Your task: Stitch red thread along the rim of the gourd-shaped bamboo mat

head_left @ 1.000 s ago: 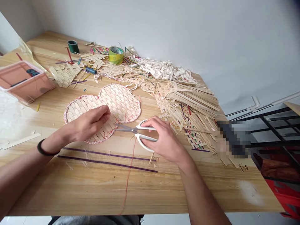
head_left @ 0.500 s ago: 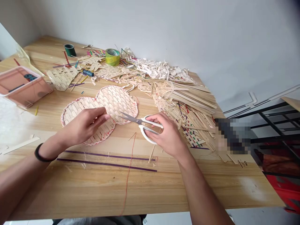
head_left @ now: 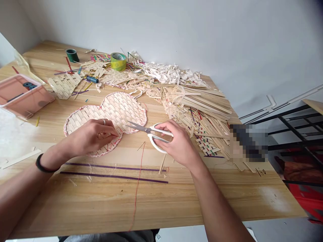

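A flat woven bamboo mat [head_left: 118,107] made of two joined round lobes with a pink stitched edge lies on the wooden table [head_left: 176,198]. My left hand [head_left: 92,136] rests on its near lobe, fingers pinched together at the edge, a ring on one finger. My right hand [head_left: 174,143] grips white-handled scissors [head_left: 148,130], whose blades are slightly apart and point left over the mat's edge. A thin red thread [head_left: 137,188] runs from near the mat down to the table's front edge. Two long purple strips [head_left: 113,171] lie just in front of my hands.
A big heap of bamboo strips [head_left: 196,107] covers the right rear. White strip tangle [head_left: 171,74], yellow-green tape roll [head_left: 118,61], green spool [head_left: 72,55], a small woven piece [head_left: 64,84] and a pink box [head_left: 21,95] stand at the back and left.
My right hand has lifted the scissors and swung them back-left, the blades now parted at the mat's edge. My left hand has stayed on the mat, fingers drawing in.
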`<state>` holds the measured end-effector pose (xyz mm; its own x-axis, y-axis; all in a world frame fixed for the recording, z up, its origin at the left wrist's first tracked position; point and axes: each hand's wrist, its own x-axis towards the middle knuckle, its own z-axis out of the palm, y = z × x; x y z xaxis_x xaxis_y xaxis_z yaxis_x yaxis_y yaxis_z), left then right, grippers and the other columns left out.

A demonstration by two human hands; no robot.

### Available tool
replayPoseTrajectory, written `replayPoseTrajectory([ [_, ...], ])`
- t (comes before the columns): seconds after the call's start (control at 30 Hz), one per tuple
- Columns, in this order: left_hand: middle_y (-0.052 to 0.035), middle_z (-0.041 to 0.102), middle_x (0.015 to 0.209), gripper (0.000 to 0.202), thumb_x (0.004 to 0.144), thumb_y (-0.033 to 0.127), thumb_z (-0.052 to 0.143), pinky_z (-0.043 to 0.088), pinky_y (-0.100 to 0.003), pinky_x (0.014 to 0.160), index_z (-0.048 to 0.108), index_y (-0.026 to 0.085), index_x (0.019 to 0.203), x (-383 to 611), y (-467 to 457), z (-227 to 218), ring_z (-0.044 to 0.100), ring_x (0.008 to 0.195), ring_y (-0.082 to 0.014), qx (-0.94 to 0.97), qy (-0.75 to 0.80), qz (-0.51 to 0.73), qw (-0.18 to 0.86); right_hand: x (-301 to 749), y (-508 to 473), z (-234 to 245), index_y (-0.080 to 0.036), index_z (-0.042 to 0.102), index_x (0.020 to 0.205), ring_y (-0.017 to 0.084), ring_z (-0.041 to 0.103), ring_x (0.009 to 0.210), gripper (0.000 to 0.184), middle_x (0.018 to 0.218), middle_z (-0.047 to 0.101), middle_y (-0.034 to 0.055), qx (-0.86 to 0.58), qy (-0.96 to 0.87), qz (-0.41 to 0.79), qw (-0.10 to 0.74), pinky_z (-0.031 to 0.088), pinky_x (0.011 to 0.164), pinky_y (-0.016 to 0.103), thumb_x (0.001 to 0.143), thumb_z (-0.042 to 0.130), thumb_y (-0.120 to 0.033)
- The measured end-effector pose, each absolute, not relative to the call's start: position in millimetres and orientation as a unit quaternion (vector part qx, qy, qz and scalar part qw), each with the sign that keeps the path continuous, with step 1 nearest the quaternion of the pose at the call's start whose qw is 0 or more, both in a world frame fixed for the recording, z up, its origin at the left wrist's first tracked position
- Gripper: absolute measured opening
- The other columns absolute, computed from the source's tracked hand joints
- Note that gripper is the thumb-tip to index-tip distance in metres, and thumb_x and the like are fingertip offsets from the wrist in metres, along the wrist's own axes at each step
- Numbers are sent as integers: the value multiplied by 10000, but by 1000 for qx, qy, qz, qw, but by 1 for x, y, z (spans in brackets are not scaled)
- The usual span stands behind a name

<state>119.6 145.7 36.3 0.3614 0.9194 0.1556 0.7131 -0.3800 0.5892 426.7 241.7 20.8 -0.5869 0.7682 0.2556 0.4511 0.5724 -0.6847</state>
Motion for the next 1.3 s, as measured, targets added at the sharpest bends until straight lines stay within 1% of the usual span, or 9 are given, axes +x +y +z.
replayPoseTrajectory([
  [0.23,-76,768,938,220,1018,255,621,478,-270,771,805,199,911,116,147,35,670,823,-161,802,507,219,227,426,242,21,-248,679,1038,272,689,1064,238,1116,729,64,-360,-849,280,266,566,872,410,851,801,-169],
  [0.37,-80,750,947,226,1030,232,595,473,-264,762,790,179,927,117,146,33,661,814,-151,801,504,225,232,426,242,20,-247,678,1038,270,690,1057,238,1111,727,62,-361,-849,279,268,563,876,414,852,801,-165],
  [0.53,-81,747,945,244,1047,248,572,472,-277,764,776,189,928,118,146,29,652,812,-160,800,512,229,212,426,243,20,-249,680,1032,269,702,1039,227,1099,741,61,-361,-855,261,266,543,912,432,856,807,-183],
  [0.83,-66,734,949,221,1047,218,572,457,-280,767,769,192,950,119,145,25,645,826,-163,798,524,219,202,425,242,18,-246,687,1032,269,694,1055,237,1097,727,58,-359,-851,277,265,559,874,414,848,807,-158],
  [0.97,-81,720,957,258,1073,245,505,450,-288,747,731,178,968,124,144,27,638,806,-165,796,527,232,186,427,245,14,-244,687,1047,270,700,1040,228,1112,735,65,-376,-834,287,284,562,905,438,850,792,-198],
  [1.07,-44,685,854,256,1080,272,471,426,-279,685,663,184,936,128,144,30,600,713,-150,781,544,263,155,429,249,11,-237,694,1081,261,700,1000,243,1125,739,77,-396,-817,291,303,571,900,438,855,781,-258],
  [1.17,10,625,742,217,1063,312,483,390,-263,608,583,208,901,129,143,34,539,611,-133,746,576,303,139,431,252,9,-222,694,1064,237,696,932,241,1081,741,79,-409,-803,308,306,576,859,405,853,775,-304],
  [1.23,38,557,669,238,1054,323,473,365,-261,573,522,224,844,128,143,38,480,557,-126,719,602,320,134,432,253,8,-214,688,1054,222,687,892,248,1048,741,76,-414,-792,329,305,570,828,381,849,768,-330],
  [1.3,54,468,607,307,1047,348,466,335,-265,548,453,235,762,127,142,41,412,525,-122,698,623,328,130,431,254,7,-210,688,1047,210,672,862,261,1004,734,66,-419,-782,344,307,560,806,360,846,760,-359],
])
